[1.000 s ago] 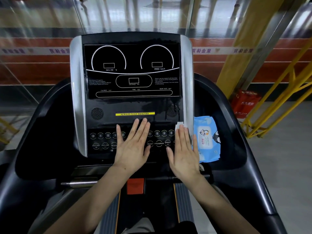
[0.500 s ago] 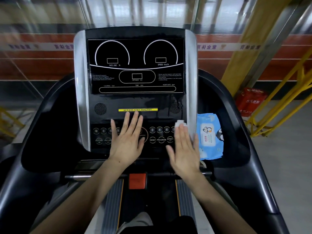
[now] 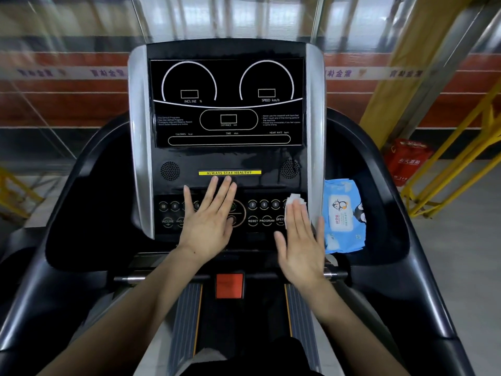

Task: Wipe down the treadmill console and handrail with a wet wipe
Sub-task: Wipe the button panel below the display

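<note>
Left hand (image 3: 210,226) lies flat at frame center on the console (image 3: 229,104) button panel, fingers straight and slightly spread. Right hand (image 3: 302,240) presses the white wet wipe (image 3: 294,199) onto the buttons at center right, fingers straight and together. Blue wipes pack (image 3: 343,215) sits just right of the console.

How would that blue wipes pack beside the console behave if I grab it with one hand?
The wipes pack looks like a soft film pouch with creased edges, so it would probably flex and sag, not stay stiff. Its glossy wrapper may be a little slippery. It lies flat in the side tray, so rolling or tipping seems unlikely.
</note>
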`<state>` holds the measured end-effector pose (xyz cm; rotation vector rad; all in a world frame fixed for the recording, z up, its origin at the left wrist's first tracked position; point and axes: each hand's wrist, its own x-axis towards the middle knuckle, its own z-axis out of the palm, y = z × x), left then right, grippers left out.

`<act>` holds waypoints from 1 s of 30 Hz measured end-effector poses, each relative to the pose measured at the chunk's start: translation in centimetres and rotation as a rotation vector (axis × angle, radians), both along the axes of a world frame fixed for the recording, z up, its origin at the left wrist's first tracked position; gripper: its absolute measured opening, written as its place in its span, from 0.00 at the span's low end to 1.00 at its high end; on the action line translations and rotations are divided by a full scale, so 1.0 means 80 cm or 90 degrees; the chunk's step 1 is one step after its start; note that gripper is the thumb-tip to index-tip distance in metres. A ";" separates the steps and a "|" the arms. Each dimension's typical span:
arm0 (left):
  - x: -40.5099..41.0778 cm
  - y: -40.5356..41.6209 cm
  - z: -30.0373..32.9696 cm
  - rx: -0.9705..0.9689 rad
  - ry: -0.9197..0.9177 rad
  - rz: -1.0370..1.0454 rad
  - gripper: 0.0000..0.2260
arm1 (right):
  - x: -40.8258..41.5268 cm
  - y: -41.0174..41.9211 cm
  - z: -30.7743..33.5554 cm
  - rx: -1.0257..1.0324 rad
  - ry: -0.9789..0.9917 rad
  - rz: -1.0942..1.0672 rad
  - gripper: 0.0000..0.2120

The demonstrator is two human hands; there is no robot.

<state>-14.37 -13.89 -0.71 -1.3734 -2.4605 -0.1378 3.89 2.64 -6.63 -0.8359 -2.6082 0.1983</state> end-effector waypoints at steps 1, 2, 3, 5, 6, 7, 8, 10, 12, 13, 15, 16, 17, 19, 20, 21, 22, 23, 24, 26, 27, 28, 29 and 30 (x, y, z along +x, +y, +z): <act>-0.001 -0.001 0.001 0.002 -0.007 -0.005 0.35 | -0.003 -0.006 0.000 -0.018 0.012 -0.011 0.32; -0.001 -0.002 0.001 0.004 -0.014 -0.007 0.35 | -0.013 -0.015 0.002 -0.037 0.020 -0.011 0.33; -0.001 -0.003 0.002 0.007 -0.022 -0.003 0.35 | -0.024 -0.027 0.005 -0.047 0.016 0.004 0.33; 0.000 -0.009 0.000 0.023 -0.038 0.014 0.34 | -0.046 -0.053 0.009 -0.030 -0.015 0.075 0.33; 0.000 -0.012 0.000 0.029 -0.046 0.020 0.34 | -0.052 -0.061 0.011 -0.012 -0.033 0.109 0.33; 0.000 -0.016 -0.001 0.029 -0.050 0.023 0.34 | -0.055 -0.063 0.013 0.003 -0.047 0.127 0.32; -0.001 -0.019 -0.001 0.028 -0.052 0.024 0.34 | -0.052 -0.060 0.014 0.014 -0.055 0.128 0.32; -0.003 -0.022 -0.002 0.025 -0.055 0.022 0.34 | -0.035 -0.041 0.011 0.013 -0.049 0.083 0.32; -0.002 -0.021 -0.001 0.020 -0.065 0.019 0.33 | -0.009 -0.018 0.006 -0.018 -0.015 -0.009 0.32; -0.002 -0.021 -0.002 0.019 -0.064 0.017 0.33 | -0.001 -0.011 0.005 -0.034 0.001 -0.049 0.32; -0.003 -0.022 -0.003 0.015 -0.064 0.016 0.33 | -0.005 -0.014 0.004 -0.067 0.025 -0.081 0.32; -0.004 -0.022 -0.002 0.014 -0.068 0.014 0.34 | -0.016 -0.023 0.007 -0.078 0.033 -0.069 0.32; -0.005 -0.023 -0.003 0.017 -0.069 0.014 0.34 | -0.029 -0.034 0.011 -0.072 0.029 -0.041 0.32; -0.006 -0.023 -0.003 0.024 -0.067 0.013 0.35 | -0.054 -0.057 0.017 -0.026 -0.005 0.046 0.32; -0.006 -0.023 -0.002 0.025 -0.069 0.011 0.35 | -0.060 -0.062 0.019 -0.003 -0.025 0.082 0.32; -0.007 -0.023 -0.002 0.025 -0.070 0.009 0.35 | -0.061 -0.061 0.021 0.018 -0.043 0.098 0.32; -0.007 -0.023 -0.003 0.025 -0.069 0.010 0.35 | -0.056 -0.053 0.021 0.035 -0.057 0.096 0.32; -0.006 -0.023 -0.003 0.025 -0.067 0.014 0.35 | -0.047 -0.043 0.018 0.043 -0.063 0.078 0.32; -0.005 -0.023 -0.003 0.025 -0.068 0.017 0.35 | -0.035 -0.031 0.016 0.040 -0.056 0.045 0.32; -0.005 -0.024 -0.003 0.026 -0.069 0.016 0.34 | -0.010 -0.010 0.012 0.009 -0.016 -0.038 0.32; -0.004 -0.024 -0.003 0.027 -0.068 0.016 0.34 | -0.005 -0.005 0.010 -0.009 -0.002 -0.066 0.32; -0.004 -0.024 -0.003 0.025 -0.068 0.017 0.35 | -0.008 -0.007 0.009 -0.026 0.006 -0.075 0.33; -0.004 -0.024 -0.002 0.023 -0.071 0.018 0.35 | -0.018 -0.015 0.010 -0.035 0.009 -0.064 0.33; -0.004 -0.023 -0.002 0.022 -0.074 0.018 0.35 | -0.030 -0.028 0.011 -0.031 0.004 -0.033 0.32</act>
